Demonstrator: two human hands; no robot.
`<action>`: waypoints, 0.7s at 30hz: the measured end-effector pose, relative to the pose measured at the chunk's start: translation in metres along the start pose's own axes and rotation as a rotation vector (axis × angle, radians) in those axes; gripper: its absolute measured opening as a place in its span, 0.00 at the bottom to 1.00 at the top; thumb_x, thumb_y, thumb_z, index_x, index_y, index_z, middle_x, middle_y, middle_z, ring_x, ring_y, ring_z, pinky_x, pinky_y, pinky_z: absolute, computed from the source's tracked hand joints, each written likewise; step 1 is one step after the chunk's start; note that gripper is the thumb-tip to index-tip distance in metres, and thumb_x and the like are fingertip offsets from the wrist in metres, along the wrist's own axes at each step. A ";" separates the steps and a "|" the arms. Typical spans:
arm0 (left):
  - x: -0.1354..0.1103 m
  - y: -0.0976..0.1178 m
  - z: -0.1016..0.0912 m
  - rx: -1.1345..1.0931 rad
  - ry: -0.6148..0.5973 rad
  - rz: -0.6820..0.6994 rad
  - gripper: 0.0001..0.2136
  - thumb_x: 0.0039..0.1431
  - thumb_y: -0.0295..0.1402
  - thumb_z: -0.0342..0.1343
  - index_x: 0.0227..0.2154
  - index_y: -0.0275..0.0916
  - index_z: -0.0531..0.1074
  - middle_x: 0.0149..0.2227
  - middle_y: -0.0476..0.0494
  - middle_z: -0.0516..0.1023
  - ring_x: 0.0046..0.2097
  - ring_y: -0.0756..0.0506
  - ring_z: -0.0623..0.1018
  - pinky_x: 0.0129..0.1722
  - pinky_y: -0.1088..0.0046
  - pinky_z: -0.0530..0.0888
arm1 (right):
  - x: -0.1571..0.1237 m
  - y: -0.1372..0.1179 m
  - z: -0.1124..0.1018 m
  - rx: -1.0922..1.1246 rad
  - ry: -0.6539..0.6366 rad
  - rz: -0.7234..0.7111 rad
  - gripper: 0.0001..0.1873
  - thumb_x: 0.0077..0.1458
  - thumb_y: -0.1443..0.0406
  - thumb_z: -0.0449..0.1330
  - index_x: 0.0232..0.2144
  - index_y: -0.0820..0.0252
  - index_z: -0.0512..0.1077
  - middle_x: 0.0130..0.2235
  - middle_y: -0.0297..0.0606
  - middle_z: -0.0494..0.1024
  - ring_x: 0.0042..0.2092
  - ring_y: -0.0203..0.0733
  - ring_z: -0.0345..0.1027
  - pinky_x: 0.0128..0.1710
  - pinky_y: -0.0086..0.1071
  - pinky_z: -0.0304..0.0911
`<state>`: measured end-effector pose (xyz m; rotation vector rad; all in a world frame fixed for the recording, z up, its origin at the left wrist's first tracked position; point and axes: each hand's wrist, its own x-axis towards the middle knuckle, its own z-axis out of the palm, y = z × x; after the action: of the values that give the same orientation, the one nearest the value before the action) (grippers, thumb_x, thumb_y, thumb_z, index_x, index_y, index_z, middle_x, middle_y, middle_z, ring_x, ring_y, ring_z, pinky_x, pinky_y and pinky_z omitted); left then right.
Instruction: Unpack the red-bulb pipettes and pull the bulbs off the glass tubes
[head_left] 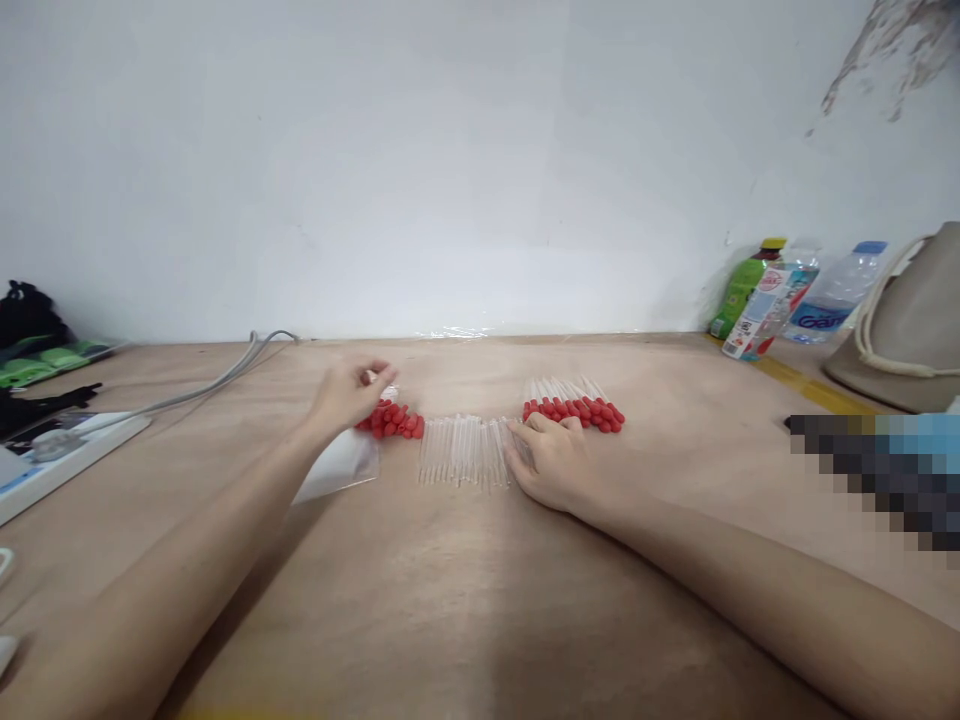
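Note:
My left hand (349,392) hovers over a heap of small red rubber bulbs (391,420), its fingers curled in a pinch on something I cannot make out. The bulbs lie at the mouth of a clear plastic bag (339,470). My right hand (550,460) rests on the wooden table (465,600), fingers together at the right end of a row of clear glass tubes (463,450). Just beyond that hand lies a row of finished droppers with red bulbs (574,405).
At the back right stand a green bottle (739,290), a labelled bottle (769,305) and a clear water bottle (836,295), beside a beige bag (911,330). A grey cable (217,385) runs to a white power strip (52,455) at the left. Dark items (30,320) sit far left.

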<state>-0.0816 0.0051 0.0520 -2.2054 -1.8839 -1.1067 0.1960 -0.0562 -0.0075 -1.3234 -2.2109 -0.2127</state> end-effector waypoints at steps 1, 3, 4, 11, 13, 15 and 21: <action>-0.003 0.012 0.006 -0.020 -0.036 0.071 0.14 0.51 0.42 0.50 0.30 0.37 0.73 0.31 0.46 0.75 0.29 0.49 0.70 0.31 0.74 0.67 | -0.001 -0.001 -0.001 0.020 0.003 0.000 0.16 0.56 0.59 0.50 0.41 0.59 0.70 0.34 0.39 0.73 0.34 0.41 0.65 0.37 0.36 0.46; -0.007 0.037 0.021 -0.042 -0.176 0.205 0.13 0.52 0.40 0.50 0.30 0.37 0.73 0.33 0.45 0.74 0.31 0.48 0.71 0.33 0.73 0.68 | -0.002 -0.002 -0.001 0.073 0.026 -0.005 0.19 0.55 0.54 0.50 0.43 0.59 0.70 0.34 0.39 0.73 0.34 0.40 0.65 0.38 0.36 0.46; -0.008 0.049 0.030 -0.043 -0.236 0.236 0.12 0.52 0.40 0.49 0.31 0.37 0.73 0.33 0.45 0.74 0.32 0.48 0.71 0.34 0.73 0.68 | -0.003 -0.001 -0.002 0.103 0.047 -0.008 0.20 0.56 0.54 0.50 0.43 0.59 0.70 0.33 0.39 0.74 0.34 0.39 0.65 0.38 0.36 0.46; 0.006 0.110 0.099 -0.018 -0.440 0.188 0.13 0.46 0.44 0.55 0.25 0.39 0.74 0.29 0.45 0.75 0.33 0.45 0.73 0.34 0.72 0.68 | -0.014 0.019 -0.006 0.209 0.209 -0.095 0.17 0.56 0.62 0.50 0.19 0.61 0.70 0.18 0.30 0.66 0.23 0.30 0.57 0.36 0.34 0.44; 0.011 0.118 0.108 -0.026 -0.494 0.168 0.15 0.43 0.48 0.56 0.23 0.39 0.74 0.27 0.46 0.75 0.31 0.46 0.73 0.31 0.73 0.68 | -0.016 0.025 -0.007 0.196 0.248 -0.107 0.19 0.55 0.63 0.50 0.15 0.62 0.67 0.16 0.29 0.64 0.22 0.30 0.55 0.35 0.33 0.44; 0.013 0.123 0.111 -0.032 -0.534 0.156 0.17 0.40 0.50 0.58 0.22 0.40 0.74 0.25 0.48 0.75 0.30 0.46 0.73 0.29 0.74 0.67 | -0.015 0.028 -0.006 0.196 0.284 -0.101 0.18 0.55 0.64 0.51 0.16 0.62 0.67 0.16 0.29 0.65 0.22 0.30 0.54 0.35 0.33 0.44; 0.012 0.122 0.110 -0.065 -0.574 0.114 0.13 0.44 0.44 0.57 0.21 0.39 0.74 0.23 0.49 0.74 0.27 0.48 0.72 0.26 0.76 0.65 | -0.011 0.029 -0.001 0.199 0.291 -0.086 0.18 0.55 0.64 0.51 0.14 0.62 0.66 0.15 0.28 0.65 0.21 0.29 0.53 0.34 0.33 0.44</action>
<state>0.0782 0.0335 0.0260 -2.8527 -1.8708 -0.5541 0.2256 -0.0504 -0.0169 -1.0217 -1.9871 -0.1984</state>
